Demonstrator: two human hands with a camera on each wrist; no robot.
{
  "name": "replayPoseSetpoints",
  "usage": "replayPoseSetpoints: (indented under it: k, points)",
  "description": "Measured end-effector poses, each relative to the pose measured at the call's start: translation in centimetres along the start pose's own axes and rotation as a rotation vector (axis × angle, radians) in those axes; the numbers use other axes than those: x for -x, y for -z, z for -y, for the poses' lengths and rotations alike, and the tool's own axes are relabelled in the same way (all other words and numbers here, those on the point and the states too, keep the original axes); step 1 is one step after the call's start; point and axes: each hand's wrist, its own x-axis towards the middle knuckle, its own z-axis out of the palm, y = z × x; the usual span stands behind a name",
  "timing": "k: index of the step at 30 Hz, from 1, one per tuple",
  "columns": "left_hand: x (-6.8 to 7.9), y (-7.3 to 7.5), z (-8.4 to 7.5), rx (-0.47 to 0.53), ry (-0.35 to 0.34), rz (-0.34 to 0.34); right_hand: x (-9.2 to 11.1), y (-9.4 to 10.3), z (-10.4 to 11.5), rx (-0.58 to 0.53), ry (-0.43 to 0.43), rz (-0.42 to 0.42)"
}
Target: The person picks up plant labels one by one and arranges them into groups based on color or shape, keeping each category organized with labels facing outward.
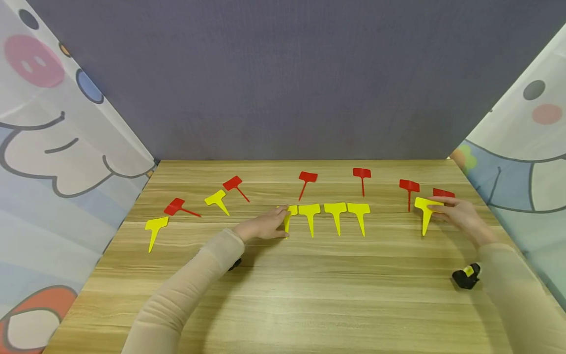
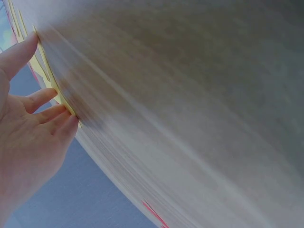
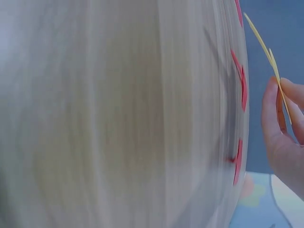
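T-shaped plastic plant labels, yellow and red, lie on a wooden table. My left hand [image 1: 264,226] rests over the leftmost yellow plant label [image 1: 293,210] of a short row. In the left wrist view its thumb is by the stem's tip, and several extended fingers touch the broad head [image 2: 67,105]. Over at the right, my right hand [image 1: 464,219] pinches another yellow plant label [image 1: 423,204] by one end of its head, stem pointing down. The right wrist view shows this label raised off the tabletop, between thumb and fingers.
Right of my left hand, yellow labels [image 1: 309,210] continue the row. Red labels [image 1: 308,177] are scattered behind it. Loose yellow labels [image 1: 156,224] lie leftward. A grey panel [image 1: 283,98] stands at the back, with cartoon-printed curtains [image 1: 26,147] at both sides.
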Motion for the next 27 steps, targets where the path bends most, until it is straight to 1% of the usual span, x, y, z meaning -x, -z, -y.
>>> replayPoseSetpoints:
  k: [2, 6, 8, 13, 16, 22, 27]
  points:
    - [0.0, 0.0, 0.0, -0.001, 0.000, 0.000, -0.1, -0.5, 0.2, 0.016, 0.013, 0.017]
    - [0.0, 0.0, 0.0, -0.005, 0.001, 0.001, -0.4, -1.4, 0.7, -0.035, 0.029, 0.055]
    - [0.0, 0.0, 0.0, -0.008, 0.001, 0.003, -0.5, -1.8, 0.9, -0.030, 0.023, 0.070]
    - [0.0, 0.0, -0.1, -0.007, -0.002, 0.004, -1.0, -2.8, 1.5, 0.043, 0.026, 0.104]
    - [0.0, 0.0, -0.1, -0.017, -0.005, 0.005, -1.2, -3.5, 1.8, 0.063, 0.027, 0.124]
    - [0.0, 0.0, -0.1, -0.043, 0.000, 0.012, -1.7, -4.5, 2.1, 0.066, 0.003, 0.127]
    - [0.0, 0.0, -0.1, -0.041, 0.005, 0.019, -2.0, -5.1, 2.1, 0.076, 0.014, 0.154]
